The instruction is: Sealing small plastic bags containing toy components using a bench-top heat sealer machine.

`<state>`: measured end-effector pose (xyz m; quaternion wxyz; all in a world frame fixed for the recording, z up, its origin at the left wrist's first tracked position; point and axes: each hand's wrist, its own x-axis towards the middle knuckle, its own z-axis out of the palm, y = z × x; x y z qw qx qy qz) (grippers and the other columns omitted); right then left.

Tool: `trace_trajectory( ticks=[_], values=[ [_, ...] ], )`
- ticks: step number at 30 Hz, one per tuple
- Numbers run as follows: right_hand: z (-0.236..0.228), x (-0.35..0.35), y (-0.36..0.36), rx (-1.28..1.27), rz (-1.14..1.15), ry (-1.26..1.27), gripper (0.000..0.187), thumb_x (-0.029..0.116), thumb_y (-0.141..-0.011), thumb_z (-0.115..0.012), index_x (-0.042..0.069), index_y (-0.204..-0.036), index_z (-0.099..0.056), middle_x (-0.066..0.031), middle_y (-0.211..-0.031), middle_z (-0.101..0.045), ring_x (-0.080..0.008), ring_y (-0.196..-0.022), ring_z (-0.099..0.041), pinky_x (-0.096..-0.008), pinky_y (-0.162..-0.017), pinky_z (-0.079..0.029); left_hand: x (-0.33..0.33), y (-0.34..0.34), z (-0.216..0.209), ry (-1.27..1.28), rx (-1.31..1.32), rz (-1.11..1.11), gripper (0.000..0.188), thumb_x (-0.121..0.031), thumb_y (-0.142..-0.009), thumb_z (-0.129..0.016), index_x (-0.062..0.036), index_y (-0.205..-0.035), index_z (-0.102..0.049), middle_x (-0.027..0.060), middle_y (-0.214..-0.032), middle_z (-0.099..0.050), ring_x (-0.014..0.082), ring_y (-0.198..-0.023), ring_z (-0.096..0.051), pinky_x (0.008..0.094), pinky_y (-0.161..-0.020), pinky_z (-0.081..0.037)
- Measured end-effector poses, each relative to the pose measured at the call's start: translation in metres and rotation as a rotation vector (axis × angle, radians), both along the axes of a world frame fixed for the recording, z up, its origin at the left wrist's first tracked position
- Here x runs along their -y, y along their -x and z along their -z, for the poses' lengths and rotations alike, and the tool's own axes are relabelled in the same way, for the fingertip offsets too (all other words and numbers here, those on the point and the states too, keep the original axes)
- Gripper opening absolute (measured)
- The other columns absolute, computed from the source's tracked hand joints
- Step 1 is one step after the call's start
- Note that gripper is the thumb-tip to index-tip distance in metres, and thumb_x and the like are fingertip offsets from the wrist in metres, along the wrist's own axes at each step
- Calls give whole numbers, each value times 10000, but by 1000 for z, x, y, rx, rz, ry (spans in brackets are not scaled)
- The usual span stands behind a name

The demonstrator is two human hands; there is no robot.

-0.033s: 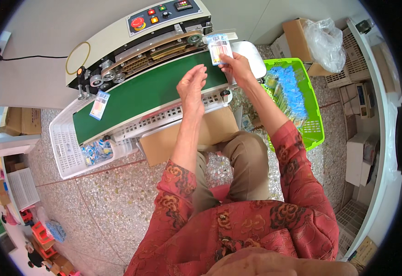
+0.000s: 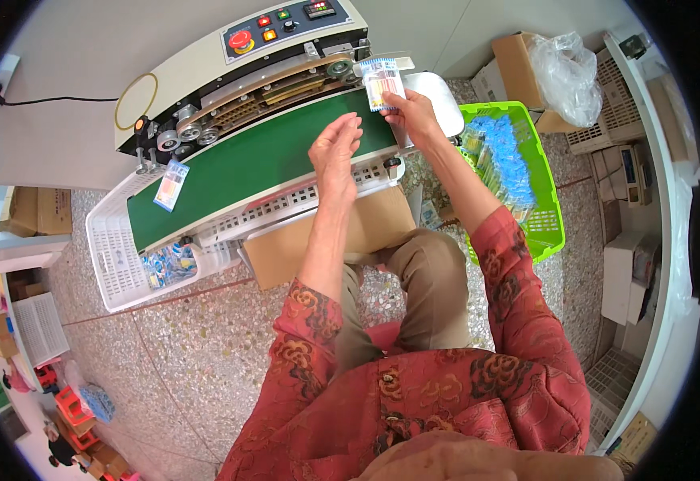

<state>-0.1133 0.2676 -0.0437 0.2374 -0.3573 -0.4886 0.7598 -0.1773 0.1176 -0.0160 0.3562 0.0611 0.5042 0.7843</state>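
My right hand [image 2: 414, 116] pinches a small clear packet [image 2: 380, 84] by its lower right edge, thumb on top. The packet has blue-and-white ends and coloured sticks inside, and its upper end is at the intake end of a sealing machine [image 2: 238, 96]. Over the green conveyor belt [image 2: 286, 148], my left hand [image 2: 335, 156] is loosely curled, with nothing visible in it. A second packet [image 2: 171, 186] lies on the belt's left end, out of reach of both hands.
A bright green basket [image 2: 554, 212] full of similar packets stands at my right. A white crate [image 2: 101, 268] holding packets sits under the belt's left end. A cardboard box [image 2: 286, 256] is before my knees. Buttons and a display fill the control panel [image 2: 286, 28].
The packet on the belt has slid slightly further left and toward me. The packet in my right hand and both hands have barely moved.
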Motion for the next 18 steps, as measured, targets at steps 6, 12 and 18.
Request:
trace_trajectory(
  ticks=[6, 12, 18],
  values=[
    [9, -3, 22, 81, -21, 4, 209, 122, -786, -611, -26, -928, -572, -48, -768, -592, -84, -601, -558, -173, -513, -482, 1, 2, -2, -16, 33, 30, 209, -137, -775, -638, -16, -943, -611, 22, -831, -620, 64, -718, -543, 185, -637, -418],
    [20, 7, 45, 20, -66, 41, 210, 86, -760, -618, -32, -931, -585, -70, -755, -602, -117, -562, -560, -203, -497, -477, 2, 5, 0, -11, 28, 30, 205, -127, -783, -623, -17, -954, -599, 52, -862, -622, 87, -729, -558, 214, -676, -431],
    [24, 27, 62, 90, -249, -273, 320, 227, -733, -641, -50, -889, -604, -109, -789, -623, -157, -655, -593, -282, -587, -470, 5, 4, 1, -69, 34, -2, 172, -102, -778, -621, -17, -926, -598, 58, -842, -622, 92, -708, -563, 221, -675, -448]
  ],
)
